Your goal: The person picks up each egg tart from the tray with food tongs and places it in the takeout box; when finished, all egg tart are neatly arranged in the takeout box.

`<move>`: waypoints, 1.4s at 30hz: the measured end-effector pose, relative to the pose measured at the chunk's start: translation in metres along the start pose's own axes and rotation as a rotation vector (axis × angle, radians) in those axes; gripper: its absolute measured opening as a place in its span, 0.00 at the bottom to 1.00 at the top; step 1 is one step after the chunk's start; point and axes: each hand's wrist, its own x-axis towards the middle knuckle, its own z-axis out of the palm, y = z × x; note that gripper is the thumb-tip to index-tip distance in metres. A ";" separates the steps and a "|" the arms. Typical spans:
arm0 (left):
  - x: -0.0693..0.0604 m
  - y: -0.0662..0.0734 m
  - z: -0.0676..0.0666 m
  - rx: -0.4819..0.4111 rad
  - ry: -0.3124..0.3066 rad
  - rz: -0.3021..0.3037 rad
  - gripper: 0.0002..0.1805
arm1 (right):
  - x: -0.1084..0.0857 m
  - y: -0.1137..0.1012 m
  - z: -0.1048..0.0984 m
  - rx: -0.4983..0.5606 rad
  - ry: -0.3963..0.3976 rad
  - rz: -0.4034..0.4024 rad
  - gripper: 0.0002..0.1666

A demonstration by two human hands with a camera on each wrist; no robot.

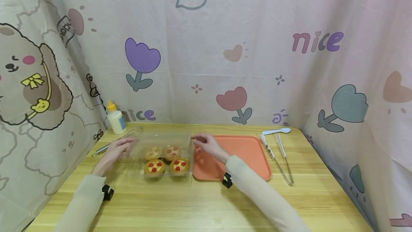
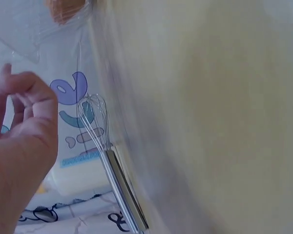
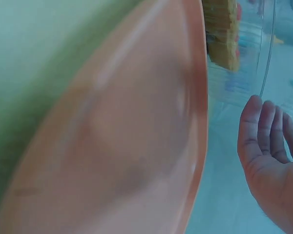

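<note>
A clear plastic box (image 1: 161, 139) on the wooden table holds several small round pizza-like tarts (image 1: 154, 167) with red pieces on yellow tops. The two rear ones look hazy behind the plastic. My left hand (image 1: 117, 150) is by the box's left side; in the left wrist view its bent fingers (image 2: 31, 87) are near a plastic corner, with no grip visible. Beyond the box's right side, my right hand (image 1: 209, 145) hovers over a tray's left part. Its fingers (image 3: 251, 126) are gently bent close to the clear rim; whether they touch it I cannot tell.
An orange tray (image 1: 244, 153) lies right of the box. Tongs (image 1: 283, 167) and a pale blue spoon (image 1: 276, 131) lie further right. Behind the left hand are a metal whisk (image 1: 104, 148) and a white bottle with a yellow cap (image 1: 116, 121). A printed curtain (image 1: 199, 63) hangs behind the table.
</note>
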 end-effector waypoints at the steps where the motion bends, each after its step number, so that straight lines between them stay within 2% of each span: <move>1: 0.000 -0.001 -0.001 -0.022 -0.026 0.002 0.25 | -0.001 0.000 0.000 -0.002 -0.003 0.004 0.21; 6: -0.005 -0.006 -0.006 -0.137 -0.171 0.037 0.25 | -0.005 0.006 0.002 -0.031 -0.025 0.031 0.22; 13: -0.011 -0.010 -0.015 -0.182 -0.328 0.105 0.25 | -0.014 0.005 0.003 -0.044 -0.050 0.030 0.23; 17: -0.014 -0.014 -0.021 -0.240 -0.447 0.116 0.29 | -0.020 0.006 0.004 -0.094 -0.066 0.016 0.21; 20: -0.016 -0.016 -0.024 -0.268 -0.511 0.108 0.31 | -0.025 0.008 0.005 -0.135 -0.084 0.008 0.20; 25: -0.022 -0.014 -0.026 -0.225 -0.553 0.081 0.32 | -0.035 0.010 0.007 -0.118 -0.120 0.021 0.19; 31: -0.028 -0.010 -0.026 -0.186 -0.582 0.035 0.37 | -0.047 0.012 0.013 -0.038 -0.135 0.072 0.24; 37: -0.033 -0.008 -0.024 -0.223 -0.661 0.002 0.42 | -0.053 0.011 0.025 0.094 -0.162 0.101 0.32; 42: -0.031 -0.006 -0.022 -0.283 -0.716 0.001 0.44 | -0.057 0.007 0.031 0.187 -0.146 0.134 0.33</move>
